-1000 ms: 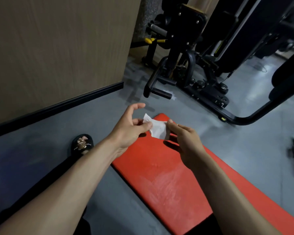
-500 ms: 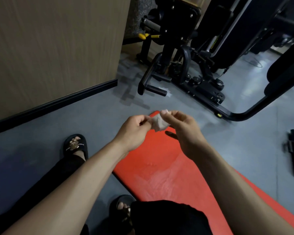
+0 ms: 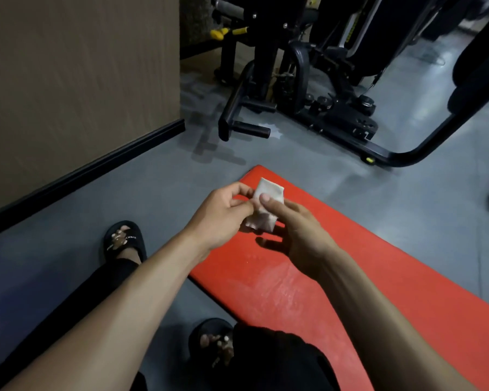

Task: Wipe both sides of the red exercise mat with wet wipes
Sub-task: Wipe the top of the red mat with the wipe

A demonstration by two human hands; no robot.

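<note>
Pinched between both hands, left hand (image 3: 220, 214) and right hand (image 3: 299, 235), the folded wet wipe (image 3: 266, 204) hangs just above the far corner of the red mat (image 3: 378, 277), whose long axis runs back toward the person's right.

The red mat (image 3: 378, 277) runs out of the picture at the right and bottom edges, so its near end is unseen. Above the mat's far end, the wet wipe (image 3: 266, 204) is partly covered by the right hand (image 3: 302, 238) and the left hand (image 3: 223, 218). Beyond the mat, the black gym machine (image 3: 308, 88) is cut off by the top edge. Left of the mat, lettering on the black slipper (image 3: 124, 238) is too small to read.
</note>
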